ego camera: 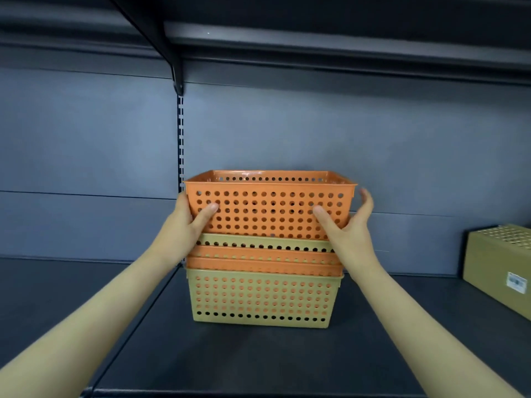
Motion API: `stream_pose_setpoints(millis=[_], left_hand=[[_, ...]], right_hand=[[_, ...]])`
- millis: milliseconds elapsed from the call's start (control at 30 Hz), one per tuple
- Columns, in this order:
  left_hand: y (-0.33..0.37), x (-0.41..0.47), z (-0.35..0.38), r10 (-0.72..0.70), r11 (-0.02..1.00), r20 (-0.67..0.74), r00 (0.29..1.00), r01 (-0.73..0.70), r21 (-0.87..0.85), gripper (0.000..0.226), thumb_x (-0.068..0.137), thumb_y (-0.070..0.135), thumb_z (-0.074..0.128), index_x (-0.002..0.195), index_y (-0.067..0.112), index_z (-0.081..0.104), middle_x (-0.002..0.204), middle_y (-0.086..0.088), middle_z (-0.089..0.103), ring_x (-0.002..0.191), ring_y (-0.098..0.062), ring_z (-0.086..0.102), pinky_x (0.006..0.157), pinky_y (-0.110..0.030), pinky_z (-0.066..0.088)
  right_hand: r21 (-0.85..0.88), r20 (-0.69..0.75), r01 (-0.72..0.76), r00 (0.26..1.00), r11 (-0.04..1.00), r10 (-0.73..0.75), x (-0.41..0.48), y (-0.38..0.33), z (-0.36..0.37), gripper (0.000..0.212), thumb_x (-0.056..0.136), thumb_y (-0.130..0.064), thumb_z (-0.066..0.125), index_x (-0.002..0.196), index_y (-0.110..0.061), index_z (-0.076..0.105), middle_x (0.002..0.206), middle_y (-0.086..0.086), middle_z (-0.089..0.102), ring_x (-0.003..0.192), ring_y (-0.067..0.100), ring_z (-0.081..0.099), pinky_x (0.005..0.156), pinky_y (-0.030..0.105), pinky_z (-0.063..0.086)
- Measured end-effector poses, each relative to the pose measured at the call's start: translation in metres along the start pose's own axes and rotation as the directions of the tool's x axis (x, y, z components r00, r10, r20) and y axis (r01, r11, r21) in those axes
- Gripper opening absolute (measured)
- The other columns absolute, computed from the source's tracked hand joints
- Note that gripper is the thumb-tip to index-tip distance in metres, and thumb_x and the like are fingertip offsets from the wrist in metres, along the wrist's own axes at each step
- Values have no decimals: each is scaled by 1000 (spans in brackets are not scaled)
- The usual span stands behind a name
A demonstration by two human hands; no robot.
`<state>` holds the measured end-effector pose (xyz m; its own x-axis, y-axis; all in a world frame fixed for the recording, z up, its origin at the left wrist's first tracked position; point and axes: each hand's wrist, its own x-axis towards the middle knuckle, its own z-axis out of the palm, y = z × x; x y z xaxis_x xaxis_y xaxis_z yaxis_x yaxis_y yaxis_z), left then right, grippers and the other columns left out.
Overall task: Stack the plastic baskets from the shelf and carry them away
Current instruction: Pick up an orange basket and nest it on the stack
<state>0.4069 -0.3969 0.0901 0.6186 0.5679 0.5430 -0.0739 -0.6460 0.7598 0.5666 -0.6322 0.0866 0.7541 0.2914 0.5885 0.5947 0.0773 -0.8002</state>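
Observation:
A stack of perforated plastic baskets stands on the dark shelf (pixel 258 357). The bottom one is a yellow-green basket (pixel 263 300), with orange and yellow-green rims nested above it. On top sits an orange basket (pixel 268 214), only partly sunk into the stack. My left hand (pixel 186 225) grips its left end, thumb on the front wall. At its right end is my right hand (pixel 349 225), thumb on the front wall and fingers spread behind the corner.
An upside-down yellow-green basket (pixel 500 262) with a white label lies at the shelf's right edge. A higher shelf (pixel 316 41) and its black bracket (pixel 172 61) hang overhead. The grey back panel (pixel 316 133) stands close behind the stack.

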Motion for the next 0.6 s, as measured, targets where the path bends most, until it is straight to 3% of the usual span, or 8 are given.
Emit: stream_pose_setpoints(millis=[100,200,233,300,367,433,500,600], left_hand=[[-5,-3,2,10,996,-18,1000,-11,-90,57,98,39,54,145,19,29,107,23,55,91,9,57,69,-14,44],[-12,-5,0,50,982,2,999,-49,-183,77,96,38,57,155,28,8,120,13,60,101,2,64,79,-22,51],[-15,-6,-1,68,980,22,997,-62,-191,75,96,38,56,155,30,11,120,14,62,101,1,67,82,-25,54],[-22,-9,-1,99,981,57,993,-88,-172,59,96,43,56,147,31,29,117,14,67,103,1,68,88,-32,57],[-29,-12,-1,94,982,60,994,-83,-170,64,89,61,56,143,35,35,126,13,66,111,-5,66,95,-40,55],[-36,-14,1,40,981,13,999,-36,-191,80,75,79,52,141,36,34,140,4,55,121,-13,59,100,-46,50],[-38,-18,5,-7,972,-30,1000,-1,-236,81,68,83,49,131,35,35,141,-2,49,114,-8,57,98,-41,49],[-38,-24,13,7,949,-32,999,-16,-315,64,71,74,51,125,42,37,132,3,53,99,2,60,94,-33,49]], right_hand=[[-14,12,23,1000,1000,-23,0,4,-2,107,83,-50,70,151,-48,-12,112,-25,61,100,-4,63,86,22,46],[-83,21,78,997,993,-76,-3,8,1,97,85,-53,64,153,-45,-5,114,-29,56,94,-14,58,75,7,40],[-99,14,91,996,991,-90,-4,10,2,96,82,-58,63,153,-45,0,120,-22,57,102,-9,59,80,11,44],[-136,-17,86,996,987,-89,-7,18,5,95,74,-73,63,149,-45,12,133,-7,55,121,10,57,97,34,50],[-170,-25,63,997,983,-68,-10,24,4,94,69,-81,60,145,-41,22,142,-1,49,130,18,51,105,49,46],[-193,-42,66,996,979,-76,-14,26,4,89,72,-75,61,144,-31,31,150,-2,39,138,18,42,111,47,40],[-207,-65,95,992,974,-111,-20,28,4,76,77,-64,66,139,-26,41,156,-3,31,142,13,33,113,36,34],[-127,-64,105,991,986,-114,-27,36,5,71,74,-58,71,134,-30,45,144,-7,45,131,7,46,107,34,42]])
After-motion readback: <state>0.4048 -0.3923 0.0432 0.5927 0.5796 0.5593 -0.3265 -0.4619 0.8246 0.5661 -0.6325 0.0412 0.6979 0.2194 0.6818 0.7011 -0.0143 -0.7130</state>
